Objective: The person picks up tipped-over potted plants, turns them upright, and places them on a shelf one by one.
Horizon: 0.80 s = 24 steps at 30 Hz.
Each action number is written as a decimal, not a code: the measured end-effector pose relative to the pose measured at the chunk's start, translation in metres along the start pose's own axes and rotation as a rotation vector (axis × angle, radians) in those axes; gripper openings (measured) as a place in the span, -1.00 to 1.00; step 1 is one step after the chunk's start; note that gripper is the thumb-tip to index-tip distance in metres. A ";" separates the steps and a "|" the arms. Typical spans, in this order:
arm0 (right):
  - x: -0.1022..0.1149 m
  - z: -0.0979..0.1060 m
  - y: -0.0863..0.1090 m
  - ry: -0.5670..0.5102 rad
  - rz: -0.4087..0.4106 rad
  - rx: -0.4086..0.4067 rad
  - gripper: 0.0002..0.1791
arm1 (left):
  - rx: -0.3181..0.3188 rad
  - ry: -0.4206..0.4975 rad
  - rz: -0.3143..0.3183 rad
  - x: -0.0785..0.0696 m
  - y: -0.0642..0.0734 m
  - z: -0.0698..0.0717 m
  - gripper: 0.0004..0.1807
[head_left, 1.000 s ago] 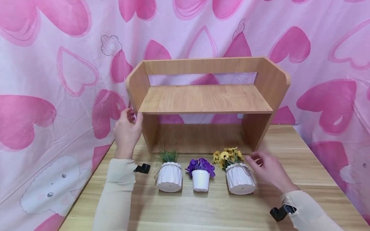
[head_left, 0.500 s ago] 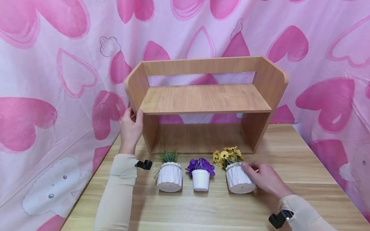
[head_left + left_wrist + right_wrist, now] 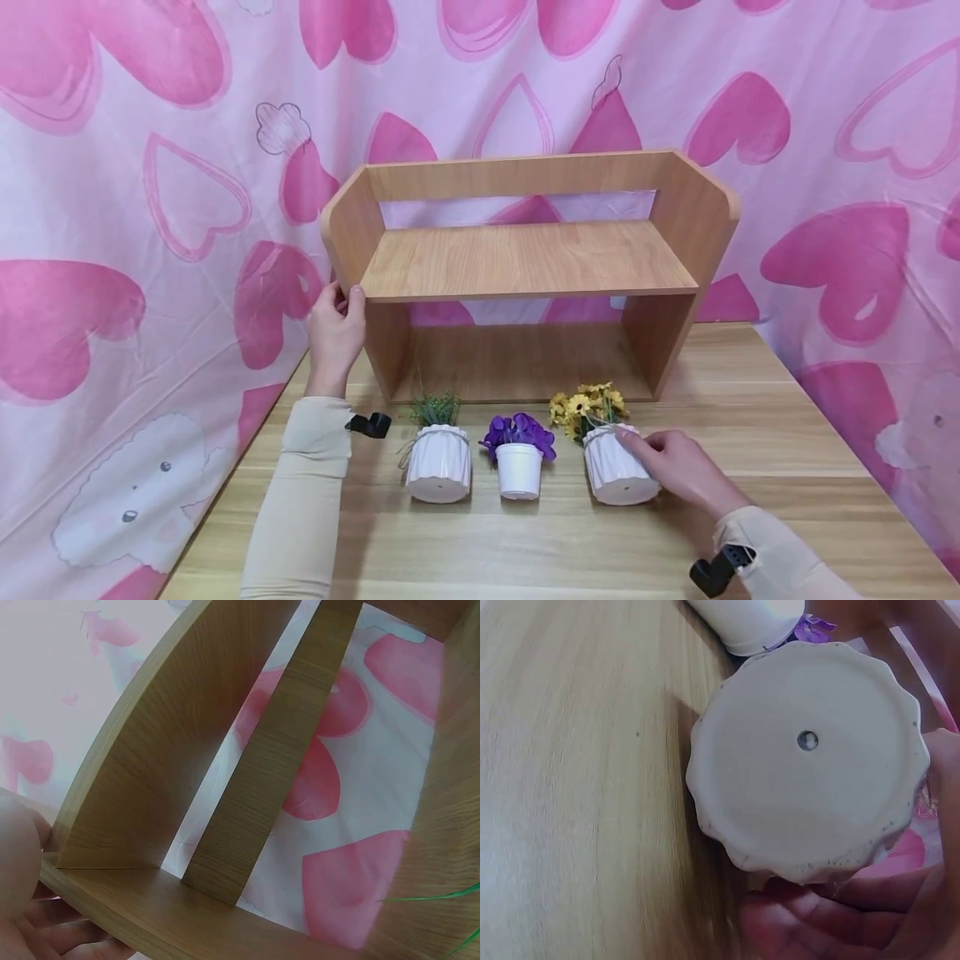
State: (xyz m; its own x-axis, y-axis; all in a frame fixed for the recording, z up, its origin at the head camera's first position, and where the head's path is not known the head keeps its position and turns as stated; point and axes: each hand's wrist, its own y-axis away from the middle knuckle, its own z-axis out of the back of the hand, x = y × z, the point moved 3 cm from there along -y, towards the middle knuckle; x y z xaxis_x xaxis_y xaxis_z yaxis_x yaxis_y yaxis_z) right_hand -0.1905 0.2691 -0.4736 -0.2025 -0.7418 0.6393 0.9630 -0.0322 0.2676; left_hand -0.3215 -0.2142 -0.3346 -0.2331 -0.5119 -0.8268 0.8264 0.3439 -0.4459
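Note:
A two-tier wooden shelf (image 3: pixel 525 260) stands at the back of the table. My left hand (image 3: pixel 336 333) holds the front edge of its left side panel (image 3: pixel 161 750), thumb in front and fingers curled round the outer face. Three potted artificial plants lie on their sides before it, bases toward me. With thumb on top and fingers round its right side, my right hand (image 3: pixel 686 471) grips the ribbed white flowerpot (image 3: pixel 618 468) of yellow flowers (image 3: pixel 588 408); its round base (image 3: pixel 780 787) fills the right wrist view. Some right fingers are hidden behind the pot.
A smooth white pot (image 3: pixel 519 472) with purple flowers (image 3: pixel 517 432) lies in the middle. Left of it is a ribbed white pot (image 3: pixel 439 467) with green sprigs (image 3: pixel 435 408). A pink heart-print curtain (image 3: pixel 187 208) hangs behind the wooden table (image 3: pixel 487 554) and along its sides.
My right hand has moved left from beside the yellow-flower pot and taken hold of it. My left hand has moved in and closed on the shelf's side panel.

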 end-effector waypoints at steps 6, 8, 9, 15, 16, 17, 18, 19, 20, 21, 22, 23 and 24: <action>0.000 -0.002 -0.002 -0.026 -0.026 0.055 -0.07 | 0.001 -0.003 -0.003 0.001 0.000 0.001 -0.45; 0.000 -0.003 -0.003 -0.049 -0.027 0.067 -0.10 | 0.006 -0.003 -0.001 0.001 0.000 0.001 -0.44; 0.000 -0.003 -0.002 -0.064 -0.025 0.074 -0.12 | 0.008 -0.003 -0.001 0.001 0.000 0.001 -0.44; 0.001 -0.007 -0.001 -0.248 -0.043 0.164 -0.19 | 0.021 -0.012 0.003 0.002 -0.001 0.001 -0.42; 0.000 -0.008 -0.001 -0.276 -0.048 0.179 -0.19 | 0.024 -0.012 0.003 0.002 -0.002 0.001 -0.42; 0.000 -0.009 -0.001 -0.293 -0.047 0.188 -0.19 | 0.025 -0.008 0.002 0.002 -0.002 0.002 -0.42; 0.000 -0.009 -0.002 -0.307 -0.047 0.196 -0.18 | 0.027 -0.005 0.003 0.003 -0.002 0.002 -0.42; 0.000 -0.010 -0.002 -0.314 -0.050 0.197 -0.18 | 0.030 -0.004 0.006 0.004 -0.002 0.002 -0.42; 0.000 -0.010 -0.002 -0.317 -0.052 0.196 -0.18 | 0.032 -0.001 0.008 0.004 -0.002 0.002 -0.42; 0.000 -0.011 -0.002 -0.319 -0.052 0.192 -0.18 | 0.037 0.001 0.013 0.004 -0.002 0.002 -0.41; 0.000 -0.011 -0.003 -0.318 -0.054 0.186 -0.18 | 0.038 0.003 0.014 0.005 -0.002 0.002 -0.41; 0.000 -0.011 -0.003 -0.316 -0.058 0.179 -0.18 | 0.038 0.002 0.015 0.005 -0.002 0.002 -0.42; 0.000 -0.012 -0.003 -0.313 -0.065 0.173 -0.17 | 0.037 0.000 0.016 0.005 -0.002 0.002 -0.42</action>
State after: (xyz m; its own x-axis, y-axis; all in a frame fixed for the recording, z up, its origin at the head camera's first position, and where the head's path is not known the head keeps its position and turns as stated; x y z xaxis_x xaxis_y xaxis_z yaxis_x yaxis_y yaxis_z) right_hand -0.1911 0.2616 -0.4829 -0.3322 -0.5001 0.7997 0.9076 0.0613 0.4154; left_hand -0.3238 -0.2193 -0.3373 -0.2201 -0.5065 -0.8337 0.8482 0.3227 -0.4200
